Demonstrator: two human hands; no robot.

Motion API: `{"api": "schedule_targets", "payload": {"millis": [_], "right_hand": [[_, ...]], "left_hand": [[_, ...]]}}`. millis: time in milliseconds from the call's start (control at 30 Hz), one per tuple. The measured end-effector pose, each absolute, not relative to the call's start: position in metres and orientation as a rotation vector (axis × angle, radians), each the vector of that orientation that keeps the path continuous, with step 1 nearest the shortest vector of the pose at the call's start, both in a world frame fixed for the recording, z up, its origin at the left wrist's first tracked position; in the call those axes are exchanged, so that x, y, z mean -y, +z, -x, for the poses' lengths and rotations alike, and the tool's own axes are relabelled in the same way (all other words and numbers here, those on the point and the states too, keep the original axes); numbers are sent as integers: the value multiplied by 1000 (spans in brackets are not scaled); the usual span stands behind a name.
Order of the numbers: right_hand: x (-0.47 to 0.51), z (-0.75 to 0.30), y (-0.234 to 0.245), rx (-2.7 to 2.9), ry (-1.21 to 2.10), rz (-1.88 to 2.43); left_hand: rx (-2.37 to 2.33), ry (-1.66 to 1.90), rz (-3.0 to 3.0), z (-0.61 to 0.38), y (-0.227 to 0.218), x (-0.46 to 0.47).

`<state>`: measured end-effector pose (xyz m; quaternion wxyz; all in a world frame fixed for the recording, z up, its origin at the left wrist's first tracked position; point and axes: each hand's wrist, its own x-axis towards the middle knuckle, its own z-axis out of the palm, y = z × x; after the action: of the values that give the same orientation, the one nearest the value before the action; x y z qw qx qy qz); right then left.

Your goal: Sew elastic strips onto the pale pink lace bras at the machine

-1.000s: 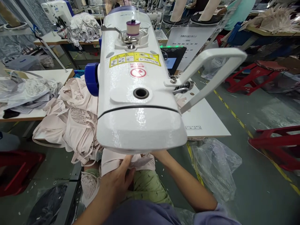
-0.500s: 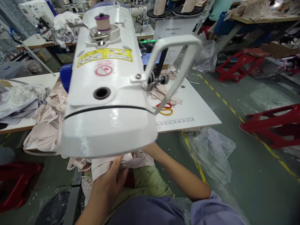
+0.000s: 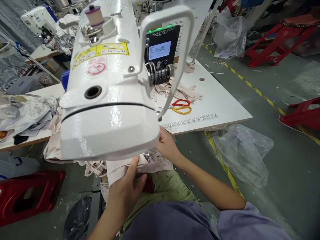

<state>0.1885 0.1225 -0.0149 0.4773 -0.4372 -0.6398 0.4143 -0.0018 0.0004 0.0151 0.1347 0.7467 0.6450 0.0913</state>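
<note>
A white sewing machine [image 3: 107,130] fills the middle of the view, and its head hides the needle area. Beneath its front edge lies a beige bra [image 3: 117,169] with lace, hanging over my lap. My left hand [image 3: 126,190] has it at the near side, index finger stretched along the cloth and thumb below; its other fingers are mostly hidden. My right hand [image 3: 167,143] is curled at the right of the machine head, above the lace. Its fingertips are behind the head, so what they pinch cannot be seen. A small shiny metal part [image 3: 147,155] shows between the hands.
On the white tabletop [image 3: 217,100] lie red-and-yellow-handled scissors [image 3: 182,106], beige strips [image 3: 185,91] and a printed ruler [image 3: 192,120]. A lit control panel [image 3: 161,53] stands behind the thread guard. More beige pieces [image 3: 53,145] hang at left. Red stools [image 3: 32,196] and plastic bags [image 3: 245,153] occupy the floor.
The view has shifted, baring more of the control panel and tabletop. My right hand, hidden behind the machine head before, now shows beside it. My left hand stays on the bra.
</note>
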Motion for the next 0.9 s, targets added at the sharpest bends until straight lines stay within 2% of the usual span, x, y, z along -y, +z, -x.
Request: {"api": "schedule_targets", "payload": {"millis": [667,900], "right_hand": [[-90,-197,-18,1484,1211,1019],[-77,-192,-20,1550,1128,1081]], "left_hand": [[-1916,350,-2219,-7,10,0],[-1900,350,-2066,-12,7,7]]}}
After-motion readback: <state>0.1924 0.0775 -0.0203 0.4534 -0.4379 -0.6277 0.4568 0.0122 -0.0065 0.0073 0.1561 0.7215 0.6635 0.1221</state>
